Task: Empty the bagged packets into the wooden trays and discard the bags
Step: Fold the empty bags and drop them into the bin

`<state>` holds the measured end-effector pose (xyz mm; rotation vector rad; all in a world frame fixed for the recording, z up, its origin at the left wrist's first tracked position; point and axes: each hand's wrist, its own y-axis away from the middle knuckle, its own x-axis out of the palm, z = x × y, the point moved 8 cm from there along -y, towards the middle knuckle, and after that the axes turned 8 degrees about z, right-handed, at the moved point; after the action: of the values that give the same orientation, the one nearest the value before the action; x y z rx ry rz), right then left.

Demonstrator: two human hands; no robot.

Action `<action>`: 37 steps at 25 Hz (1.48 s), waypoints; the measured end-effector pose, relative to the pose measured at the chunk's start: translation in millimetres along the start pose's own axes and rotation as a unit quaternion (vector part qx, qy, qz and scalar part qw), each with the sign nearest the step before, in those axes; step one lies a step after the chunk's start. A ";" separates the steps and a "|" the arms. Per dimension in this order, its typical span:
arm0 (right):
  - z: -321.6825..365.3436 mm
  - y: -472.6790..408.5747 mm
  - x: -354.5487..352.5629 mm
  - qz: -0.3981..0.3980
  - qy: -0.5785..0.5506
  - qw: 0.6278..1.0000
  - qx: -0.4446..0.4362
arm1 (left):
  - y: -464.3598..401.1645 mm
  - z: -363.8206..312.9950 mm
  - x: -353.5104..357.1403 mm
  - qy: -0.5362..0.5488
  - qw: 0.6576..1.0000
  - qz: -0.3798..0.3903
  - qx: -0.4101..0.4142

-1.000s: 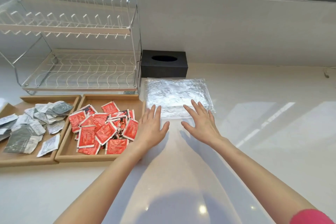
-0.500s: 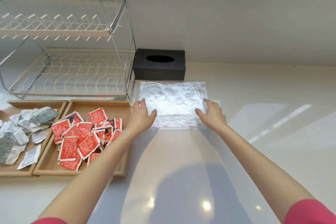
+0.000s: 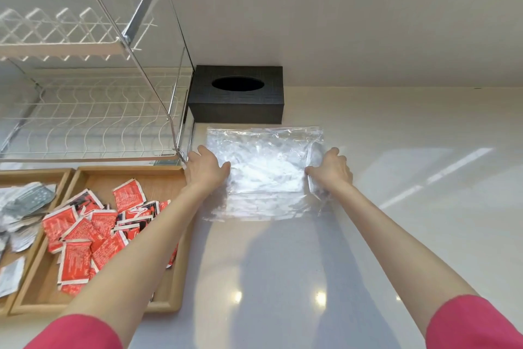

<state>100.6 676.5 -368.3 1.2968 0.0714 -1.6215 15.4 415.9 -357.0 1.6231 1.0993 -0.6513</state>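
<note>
A flat stack of empty clear plastic bags [image 3: 263,170] lies on the white counter in front of a black box. My left hand [image 3: 205,170] grips the stack's left edge, thumb on top. My right hand [image 3: 331,171] grips the right edge, which curls up off the counter. To the left, a wooden tray [image 3: 127,169] holds several red packets [image 3: 85,235]. A second wooden tray [image 3: 36,173] at the far left holds silver-grey packets [image 3: 25,204].
A black tissue box [image 3: 237,102] with an oval opening stands against the wall just behind the bags. A two-tier wire dish rack [image 3: 93,116] stands behind the trays. White counter [image 3: 410,193] stretches to the right with sunlight streaks.
Both hands moved forward from the bags' near edge to its two sides and closed on them. The right edge has lifted. The view has moved closer and tilted down.
</note>
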 end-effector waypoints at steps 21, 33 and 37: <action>-29.2 63.4 -23.5 -0.022 -0.250 0.964 -0.087 | 69.4 2.0 -12.4 0.327 0.942 0.014 0.069; 13.7 154.6 20.6 0.100 -0.286 0.931 -0.205 | 183.1 120.9 -22.8 0.469 0.881 -0.065 -0.004; 38.8 190.1 55.7 0.139 -0.287 0.920 -0.227 | 214.6 180.0 -23.1 0.492 0.865 -0.099 -0.021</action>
<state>214.7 525.6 -297.9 0.4267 -0.0910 -1.5570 215.7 226.8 -301.6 1.8419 2.0046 0.1578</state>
